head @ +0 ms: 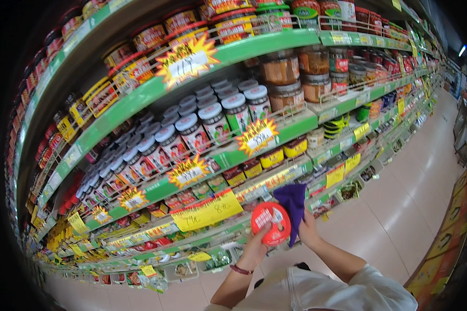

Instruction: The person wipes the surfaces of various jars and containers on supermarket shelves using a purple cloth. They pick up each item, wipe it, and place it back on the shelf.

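Note:
My left hand (257, 245) grips a round tub with a red printed lid (271, 223), thumb lying across the lid's lower edge. The lid faces up towards me. In my right hand (308, 229) is a purple cloth (293, 206), bunched at the fingers and hanging in folds. The cloth lies against the tub's right side. Both hands are in front of the lower shelves, close to my body. Most of the fingers of my left hand are hidden beneath the tub.
Green-edged shelves (264, 42) curve along my left and front. White-lidded jars (210, 112) stand in rows at mid height, with red-lidded tubs (233, 23) above. Yellow price signs (206, 210) stick out from the edges. Tiled floor (389, 210) runs to the right, past stacked goods (443, 237).

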`<act>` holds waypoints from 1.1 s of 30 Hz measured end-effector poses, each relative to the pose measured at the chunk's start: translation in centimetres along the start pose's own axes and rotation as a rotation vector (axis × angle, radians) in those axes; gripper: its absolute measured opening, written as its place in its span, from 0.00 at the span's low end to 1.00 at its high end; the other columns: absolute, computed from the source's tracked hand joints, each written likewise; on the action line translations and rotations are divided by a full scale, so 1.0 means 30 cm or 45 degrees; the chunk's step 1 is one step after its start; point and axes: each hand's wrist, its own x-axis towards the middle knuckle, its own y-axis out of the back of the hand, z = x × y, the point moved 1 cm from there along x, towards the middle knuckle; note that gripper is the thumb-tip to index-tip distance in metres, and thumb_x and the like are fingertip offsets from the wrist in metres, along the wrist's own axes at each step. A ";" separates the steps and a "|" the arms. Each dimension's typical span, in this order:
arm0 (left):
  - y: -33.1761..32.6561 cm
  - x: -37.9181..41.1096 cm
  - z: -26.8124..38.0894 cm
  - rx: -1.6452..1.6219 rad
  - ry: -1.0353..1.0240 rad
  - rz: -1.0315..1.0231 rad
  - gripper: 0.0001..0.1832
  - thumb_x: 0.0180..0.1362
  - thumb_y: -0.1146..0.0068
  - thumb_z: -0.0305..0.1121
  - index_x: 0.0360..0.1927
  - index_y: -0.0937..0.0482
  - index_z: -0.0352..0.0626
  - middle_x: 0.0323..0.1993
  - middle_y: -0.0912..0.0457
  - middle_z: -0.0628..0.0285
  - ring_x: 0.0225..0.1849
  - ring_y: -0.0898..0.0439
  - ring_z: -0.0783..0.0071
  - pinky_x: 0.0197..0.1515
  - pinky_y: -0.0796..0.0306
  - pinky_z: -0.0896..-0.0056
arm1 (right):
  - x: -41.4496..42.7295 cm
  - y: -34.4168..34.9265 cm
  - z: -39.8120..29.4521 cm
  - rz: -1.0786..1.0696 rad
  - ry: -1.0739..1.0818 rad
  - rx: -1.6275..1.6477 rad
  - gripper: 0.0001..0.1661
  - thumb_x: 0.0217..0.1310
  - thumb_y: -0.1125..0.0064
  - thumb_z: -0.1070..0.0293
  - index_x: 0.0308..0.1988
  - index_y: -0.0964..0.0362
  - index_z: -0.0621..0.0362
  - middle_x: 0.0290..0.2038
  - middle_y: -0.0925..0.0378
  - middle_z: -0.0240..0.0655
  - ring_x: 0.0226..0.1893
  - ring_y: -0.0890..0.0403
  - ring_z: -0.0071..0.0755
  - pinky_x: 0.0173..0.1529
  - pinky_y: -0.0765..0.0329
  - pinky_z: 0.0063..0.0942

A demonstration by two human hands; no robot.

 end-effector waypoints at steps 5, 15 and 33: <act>-0.041 -0.022 0.096 0.666 -0.185 -0.384 0.32 0.47 0.42 0.29 0.56 0.42 0.39 0.44 0.29 0.61 0.46 0.30 0.72 0.50 0.38 0.72 | 0.055 0.051 0.016 -0.521 -0.614 0.686 0.20 0.59 0.57 0.63 0.47 0.36 0.65 0.42 0.28 0.38 0.38 0.26 0.29 0.44 0.30 0.21; -0.037 0.012 0.154 0.205 -0.337 -0.006 0.37 0.56 0.54 0.34 0.64 0.62 0.50 0.54 0.39 0.57 0.48 0.32 0.71 0.50 0.38 0.72 | -0.001 -0.021 0.010 -0.235 -0.905 1.398 0.25 0.61 0.61 0.56 0.55 0.48 0.56 0.50 0.36 0.36 0.49 0.31 0.31 0.52 0.32 0.32; -0.146 -0.064 0.220 2.079 -1.270 0.023 0.47 0.31 0.32 0.45 0.56 0.43 0.42 0.50 0.38 0.46 0.49 0.33 0.50 0.48 0.34 0.60 | 0.069 -0.027 -0.118 -0.090 -0.912 0.905 0.30 0.55 0.51 0.51 0.51 0.44 0.60 0.43 0.30 0.34 0.39 0.26 0.24 0.36 0.26 0.22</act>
